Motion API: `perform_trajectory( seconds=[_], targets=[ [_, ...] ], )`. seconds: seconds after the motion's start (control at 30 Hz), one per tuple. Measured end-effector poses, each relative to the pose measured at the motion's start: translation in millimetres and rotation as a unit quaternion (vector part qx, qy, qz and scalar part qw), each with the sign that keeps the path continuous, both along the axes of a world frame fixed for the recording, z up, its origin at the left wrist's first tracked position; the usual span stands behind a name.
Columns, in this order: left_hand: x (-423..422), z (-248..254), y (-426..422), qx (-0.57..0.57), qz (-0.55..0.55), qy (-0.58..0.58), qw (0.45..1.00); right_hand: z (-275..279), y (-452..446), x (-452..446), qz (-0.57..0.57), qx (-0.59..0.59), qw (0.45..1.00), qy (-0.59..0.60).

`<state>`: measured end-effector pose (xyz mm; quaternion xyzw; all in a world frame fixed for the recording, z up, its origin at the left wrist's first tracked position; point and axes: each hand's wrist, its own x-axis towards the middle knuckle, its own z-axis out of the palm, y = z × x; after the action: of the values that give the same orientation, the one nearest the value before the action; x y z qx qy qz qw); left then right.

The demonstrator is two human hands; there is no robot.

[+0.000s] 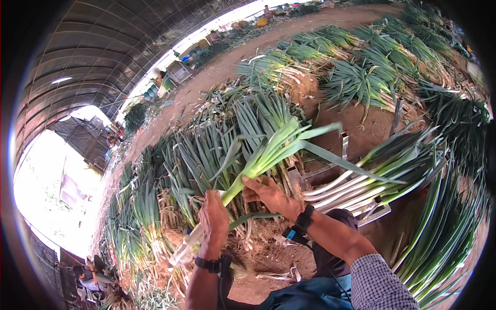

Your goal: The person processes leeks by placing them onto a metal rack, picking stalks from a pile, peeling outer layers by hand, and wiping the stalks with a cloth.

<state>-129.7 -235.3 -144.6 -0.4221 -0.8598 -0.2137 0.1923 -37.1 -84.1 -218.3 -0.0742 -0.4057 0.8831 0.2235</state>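
Note:
A thick green onion stalk [235,189] slants across the middle of the head view, its green leaves fanning toward the upper right. My left hand [214,216] is closed around its lower part, and pale, loose outer layers [187,250] hang below that hand. Higher up, my right hand [268,194] has its thumb and fingers closed at the stalk, near where the leaves spread. A long green leaf strip [253,218] hangs between the two hands. Right of my right hand, several peeled stalks with white stems [351,187] lie on a metal frame [376,214].
Rows of unpeeled green onions [191,160] stand ahead and to the left, with more bundles [356,82] on the soil at upper right. Long onions [444,237] lie at right. People [95,274] sit at lower left, others farther back.

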Motion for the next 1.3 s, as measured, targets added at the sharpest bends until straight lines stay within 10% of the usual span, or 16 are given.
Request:
perform_trajectory(
  seconds=[0.37, 0.53, 0.6, 0.67, 0.77, 0.93, 1.1, 1.17, 1.23, 1.3],
  targets=[
    [40, -84, 6, 0.172, -0.081, -0.011, 0.982, -8, -18, 13, -0.104, -0.079, 0.991, -0.004],
    [51, -102, 1, 0.103, -0.106, -0.201, 0.968, -43, -4, 11, -0.064, -0.079, 0.994, 0.038],
    [36, -93, 2, 0.131, -0.113, -0.293, 0.94, -33, -2, 24, -0.044, -0.044, 0.998, 0.018],
    [9, -74, 8, 0.179, -0.131, -0.108, 0.969, -31, -8, 30, -0.033, -0.012, 0.999, 0.008],
    [-12, -24, 12, 0.164, -0.162, -0.015, 0.973, -28, -20, 42, -0.098, 0.363, 0.924, 0.066],
    [-62, -48, -15, 0.069, -0.228, -0.492, 0.837, -61, -27, 27, -0.06, 0.35, 0.932, 0.067],
    [-70, 81, -38, -0.153, -0.014, -0.261, 0.953, -53, -40, 24, 0.008, 0.061, 0.957, -0.283],
    [-106, 109, -15, -0.187, -0.068, -0.068, 0.978, -92, -43, 23, 0.021, 0.239, 0.956, -0.166],
    [-116, 123, 19, -0.141, -0.12, 0.261, 0.947, -93, -52, 29, 0.068, 0.232, 0.962, -0.131],
    [-139, 107, 58, -0.141, -0.135, 0.346, 0.918, -80, -61, 31, 0.122, 0.128, 0.976, -0.128]
  ],
)
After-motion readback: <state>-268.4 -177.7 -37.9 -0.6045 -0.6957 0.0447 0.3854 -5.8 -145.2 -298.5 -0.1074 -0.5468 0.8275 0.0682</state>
